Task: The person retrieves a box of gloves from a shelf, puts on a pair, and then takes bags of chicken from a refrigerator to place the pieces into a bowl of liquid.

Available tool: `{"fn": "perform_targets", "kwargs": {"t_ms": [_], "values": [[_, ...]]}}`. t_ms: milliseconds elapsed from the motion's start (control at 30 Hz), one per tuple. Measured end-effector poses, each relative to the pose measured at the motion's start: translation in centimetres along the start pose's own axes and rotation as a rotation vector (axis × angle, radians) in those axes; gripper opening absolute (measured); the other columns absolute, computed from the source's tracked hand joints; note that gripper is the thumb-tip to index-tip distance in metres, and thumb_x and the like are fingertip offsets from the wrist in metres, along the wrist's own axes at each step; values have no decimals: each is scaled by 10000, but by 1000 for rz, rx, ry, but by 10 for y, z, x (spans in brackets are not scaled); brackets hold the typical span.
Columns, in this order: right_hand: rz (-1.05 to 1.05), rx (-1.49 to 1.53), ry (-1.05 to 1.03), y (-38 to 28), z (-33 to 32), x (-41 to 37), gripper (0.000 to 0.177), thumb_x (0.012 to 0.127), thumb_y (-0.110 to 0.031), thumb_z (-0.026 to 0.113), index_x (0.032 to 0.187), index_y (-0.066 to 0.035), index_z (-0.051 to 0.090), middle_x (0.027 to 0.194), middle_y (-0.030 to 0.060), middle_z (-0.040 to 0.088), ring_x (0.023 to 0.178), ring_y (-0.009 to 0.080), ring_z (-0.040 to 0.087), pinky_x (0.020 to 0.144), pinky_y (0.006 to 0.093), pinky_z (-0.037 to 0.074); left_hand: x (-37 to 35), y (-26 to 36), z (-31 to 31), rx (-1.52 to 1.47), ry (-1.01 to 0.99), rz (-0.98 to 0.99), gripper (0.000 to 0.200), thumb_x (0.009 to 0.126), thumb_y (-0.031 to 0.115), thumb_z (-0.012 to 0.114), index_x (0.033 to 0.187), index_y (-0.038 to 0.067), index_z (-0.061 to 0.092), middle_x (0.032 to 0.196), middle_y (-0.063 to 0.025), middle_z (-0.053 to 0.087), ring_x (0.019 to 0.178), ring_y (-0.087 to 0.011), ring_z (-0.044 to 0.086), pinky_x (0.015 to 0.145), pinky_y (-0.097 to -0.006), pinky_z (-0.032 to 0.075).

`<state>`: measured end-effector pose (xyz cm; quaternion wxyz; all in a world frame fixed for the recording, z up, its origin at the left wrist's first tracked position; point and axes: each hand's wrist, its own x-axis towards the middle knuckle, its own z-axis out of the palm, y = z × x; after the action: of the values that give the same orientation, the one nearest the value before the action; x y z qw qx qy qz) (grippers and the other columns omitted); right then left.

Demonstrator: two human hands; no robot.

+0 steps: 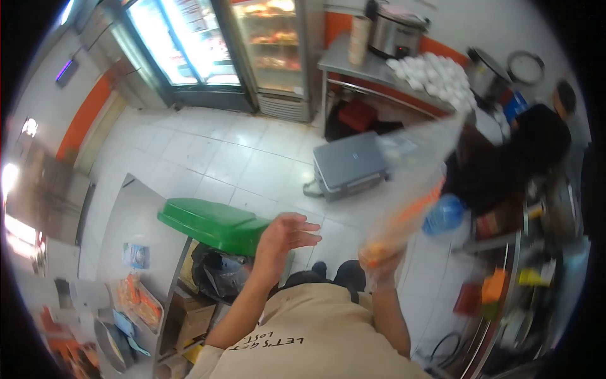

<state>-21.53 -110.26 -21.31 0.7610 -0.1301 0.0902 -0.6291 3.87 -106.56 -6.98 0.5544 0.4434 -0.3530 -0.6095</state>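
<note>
My right hand [382, 268] is closed around the lower end of a long clear plastic bag [413, 183]. Orange shows inside or on the bag, but motion blur hides what it is. The bag stretches up and away to the right. My left hand [290, 237] holds nothing, its fingers stretched out and slightly apart. It is beside the green lid [211, 221] of a bin, whose dark liner [221, 273] shows below.
A grey case [351, 161] lies on the tiled floor ahead. On the left counter [129, 218] sit a tray of orange food [137, 302] and a pan [112, 344]. Eggs [432, 76] cover part of the back table. At right are a blue water jug [444, 215] and a person [543, 136].
</note>
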Motion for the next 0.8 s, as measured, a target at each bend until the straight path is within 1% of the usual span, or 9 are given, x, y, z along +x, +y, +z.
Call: {"fn": "perform_targets", "kwargs": {"t_ms": [33,67,133,200,267,333,567,700,800], "values": [[33,-21,-204,-9,18,15,484,962,-460,470,1259,-83,533,1032,99,650,858,261,651,659,422,569,11,30,4,-77,-107,127,651,930,610,504,1242,38,508,1159,-194,646,1030,-314,664,933,-452,490],[70,-20,-223,-14,19,26,484,962,-460,470,1259,-83,533,1032,99,650,858,261,651,659,422,569,23,59,9,-147,-217,253,709,884,637,573,1260,39,505,1187,-196,643,1056,-333,656,976,-479,461],[42,72,-49,-25,14,52,475,924,-484,529,1179,-86,576,938,89,664,738,261,639,603,413,552,53,113,24,-161,-482,641,824,817,670,636,1315,46,432,1164,-199,655,1139,-362,616,1004,-552,425],[22,56,51,-37,7,83,475,919,-482,540,1181,-87,574,949,89,662,746,261,641,609,413,553,88,146,44,-387,-650,970,822,807,670,645,1310,53,441,1199,-223,629,1186,-441,564,1025,-620,381],[1,24,119,-50,-3,119,476,913,-479,551,1184,-88,573,961,89,661,755,260,642,616,413,554,104,193,45,-183,-767,883,623,924,613,505,1370,206,355,1116,-135,686,1232,-346,545,1103,-680,261],[4,-13,166,-57,-13,157,478,908,-477,562,1186,-88,571,972,88,659,763,260,643,622,414,555,107,202,29,1,-757,766,574,932,599,502,1364,247,364,1043,-67,699,1220,-291,561,1123,-710,156],[104,-77,180,-59,-19,299,486,889,-468,600,1195,-91,565,1011,87,654,793,259,648,644,415,558,199,225,20,51,-775,721,642,922,639,473,1399,232,336,1116,-67,675,1235,-294,550,1123,-716,119],[225,-140,162,-31,-6,382,494,879,-462,622,1199,-92,562,1034,86,651,810,258,651,657,415,560,246,235,-3,-8,-743,700,681,917,662,457,1419,224,319,1157,-67,662,1244,-296,544,1123,-719,99],[321,-153,107,9,2,440,500,871,-458,638,1203,-93,560,1051,86,649,823,258,653,667,415,561,280,242,-41,-87,-673,739,710,912,679,445,1434,218,307,1188,-67,652,1250,-297,539,1123,-722,83]]}}
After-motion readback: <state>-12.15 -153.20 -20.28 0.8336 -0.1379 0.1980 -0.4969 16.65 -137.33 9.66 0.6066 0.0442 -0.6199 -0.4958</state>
